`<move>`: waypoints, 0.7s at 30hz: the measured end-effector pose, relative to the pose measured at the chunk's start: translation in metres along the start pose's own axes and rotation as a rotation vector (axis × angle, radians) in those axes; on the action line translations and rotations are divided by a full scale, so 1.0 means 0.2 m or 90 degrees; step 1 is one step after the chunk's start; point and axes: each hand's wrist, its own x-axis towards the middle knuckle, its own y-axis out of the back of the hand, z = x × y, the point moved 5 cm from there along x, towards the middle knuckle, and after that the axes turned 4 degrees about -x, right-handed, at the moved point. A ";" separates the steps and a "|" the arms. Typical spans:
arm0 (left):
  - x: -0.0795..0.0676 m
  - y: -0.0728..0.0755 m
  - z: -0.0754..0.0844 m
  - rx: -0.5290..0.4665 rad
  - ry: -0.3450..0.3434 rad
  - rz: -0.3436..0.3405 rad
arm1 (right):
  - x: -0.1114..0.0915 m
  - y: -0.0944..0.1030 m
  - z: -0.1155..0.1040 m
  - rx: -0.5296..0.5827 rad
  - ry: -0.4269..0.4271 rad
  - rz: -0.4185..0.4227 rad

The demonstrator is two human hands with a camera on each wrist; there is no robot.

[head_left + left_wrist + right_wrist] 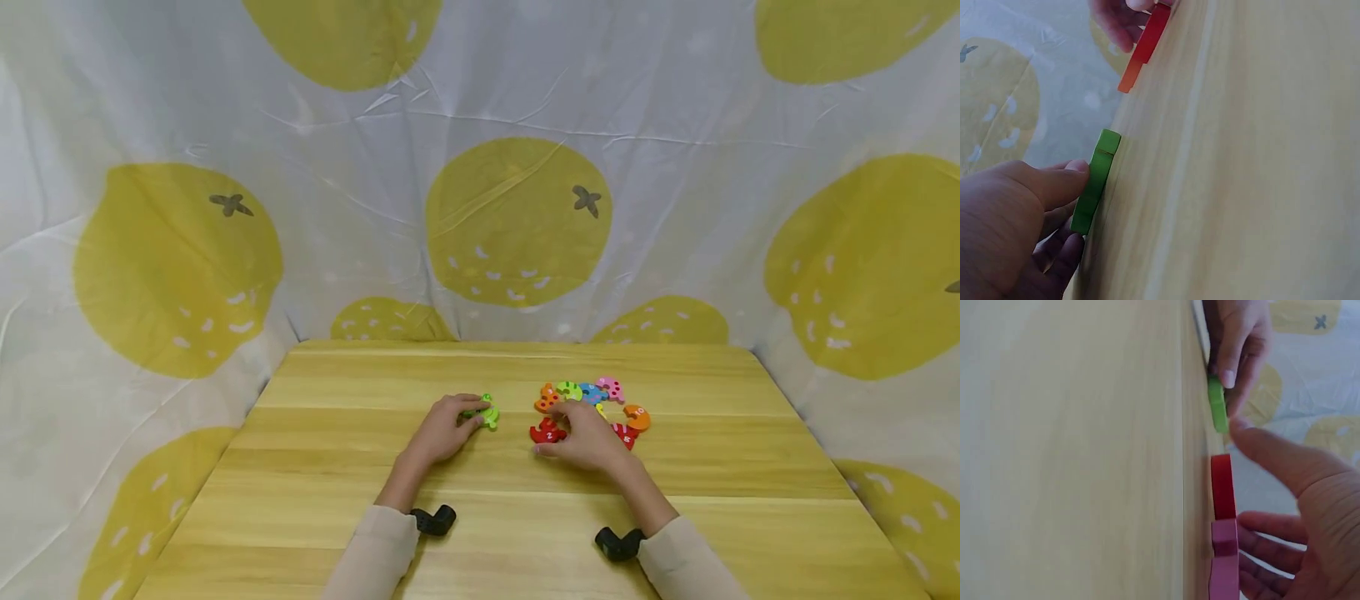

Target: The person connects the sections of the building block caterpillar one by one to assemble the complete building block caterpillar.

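Observation:
My left hand [447, 427] holds a green animal-shaped puzzle piece [489, 412] at its left side, thumb and fingers bent about it. In the left wrist view this green piece [1094, 187] lies along the tabletop with the thumb at its edge. My right hand [588, 437] is spread above the group of pieces, around a red piece [547, 432] marked 2. The right wrist view shows the thumb apart from the red piece [1223, 486], and the fingers close behind a pink piece [1225, 562]. Part of the group is hidden beneath the right hand.
Behind the right hand lie an orange piece [547, 398], a light green piece [569, 391], a blue piece [593, 394] and a pink piece with dots. To its right are an orange piece [637, 417] marked 10 and a red striped one [625, 435]. A lemon-print curtain [517, 108] encloses the wooden table [337, 467].

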 end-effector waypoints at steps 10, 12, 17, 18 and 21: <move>-0.02 0.00 -0.05 -0.064 0.050 0.044 | 0.01 -0.03 -0.02 -0.008 0.035 0.044; -0.01 0.00 -0.05 -0.067 0.051 0.049 | 0.02 -0.03 -0.02 0.011 0.033 0.044; 0.00 0.00 -0.06 -0.080 0.063 0.053 | 0.03 -0.05 -0.06 0.056 0.030 0.047; 0.00 0.00 -0.06 -0.081 0.068 0.051 | 0.03 -0.05 -0.07 0.059 0.034 0.051; 0.01 0.01 -0.05 -0.083 0.070 0.040 | 0.04 -0.06 -0.11 0.071 0.044 0.053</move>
